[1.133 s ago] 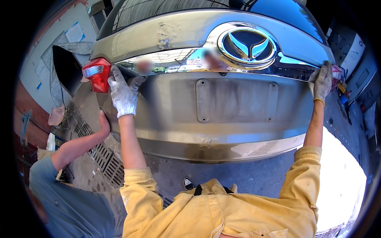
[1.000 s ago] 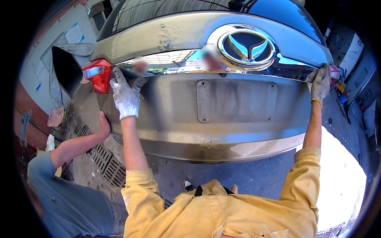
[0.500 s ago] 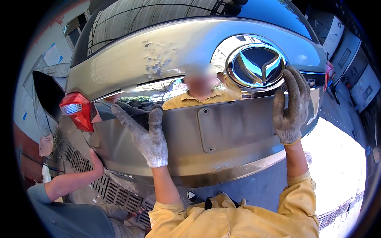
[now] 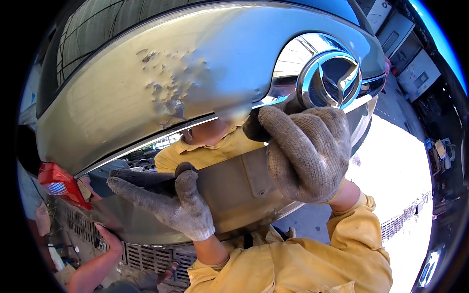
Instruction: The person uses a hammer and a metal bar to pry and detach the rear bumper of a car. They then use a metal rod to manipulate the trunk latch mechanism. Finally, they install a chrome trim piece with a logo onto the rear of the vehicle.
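A tan tailgate of a car fills the middle of the view, with blistered, rough paint at its left centre. Along it runs a mirror-like chrome trim strip, which reflects my yellow shirt. At the strip's right end sits a round chrome emblem. My left hand, in a grey knitted glove, has its fingers spread against the left part of the strip. My right hand, also gloved, is curled into a loose fist in front of the strip, just below the emblem. Its palm and anything inside are hidden.
A red tail light is at the tailgate's left end. Below it, a co-worker's bare hand touches the car's lower edge. A slotted drain grate crosses the floor. Bright sunlit ground lies to the right.
My right hand has left the emblem's lower right edge, moved left and closed into a fist. My left hand stays spread on the strip. The view has shifted nearer and tilted.
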A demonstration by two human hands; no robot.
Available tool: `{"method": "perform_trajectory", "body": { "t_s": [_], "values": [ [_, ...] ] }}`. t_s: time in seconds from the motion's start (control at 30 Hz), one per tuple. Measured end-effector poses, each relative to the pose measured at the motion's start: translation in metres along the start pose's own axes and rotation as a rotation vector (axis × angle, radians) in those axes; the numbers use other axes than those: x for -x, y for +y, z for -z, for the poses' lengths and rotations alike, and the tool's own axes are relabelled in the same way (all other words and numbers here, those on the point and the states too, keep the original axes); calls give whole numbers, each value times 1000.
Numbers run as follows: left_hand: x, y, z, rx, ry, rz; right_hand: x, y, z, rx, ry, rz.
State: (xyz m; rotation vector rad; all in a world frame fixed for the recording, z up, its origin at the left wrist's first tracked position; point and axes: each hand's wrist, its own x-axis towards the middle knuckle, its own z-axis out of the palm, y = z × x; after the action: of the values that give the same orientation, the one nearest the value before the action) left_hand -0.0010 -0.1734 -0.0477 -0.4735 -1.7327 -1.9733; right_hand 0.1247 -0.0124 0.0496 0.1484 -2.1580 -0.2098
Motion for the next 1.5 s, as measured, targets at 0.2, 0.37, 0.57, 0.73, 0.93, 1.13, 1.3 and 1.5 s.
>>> {"method": "perform_trajectory", "body": {
  "t_s": [0.2, 0.37, 0.57, 0.73, 0.93, 1.13, 1.3, 1.5],
  "values": [
    [-2, -4, 3, 8, -17, -29, -4, -7, 25, 27, -37, -98],
    [-2, -6, 2, -35, -9, -74, 6, 36, 20, 174, 259, -144],
    [-6, 13, 7, -143, -94, -62, -16, 85, 7, 233, 251, -209],
    [-1, 21, 13, -37, -115, 33, -30, 86, 17, 198, 109, -173],
    [10, 28, 21, 41, -231, 128, -26, 92, 10, 159, 180, -190],
    [-6, 49, 16, -38, -268, 178, -30, 87, 11, 145, 164, -212],
    [-10, 45, 14, -265, -304, 43, -30, 85, 9, 151, 182, -224],
    [-8, 38, -3, -318, -282, -97, -16, 82, 4, 44, 383, -244]
  ]
}}
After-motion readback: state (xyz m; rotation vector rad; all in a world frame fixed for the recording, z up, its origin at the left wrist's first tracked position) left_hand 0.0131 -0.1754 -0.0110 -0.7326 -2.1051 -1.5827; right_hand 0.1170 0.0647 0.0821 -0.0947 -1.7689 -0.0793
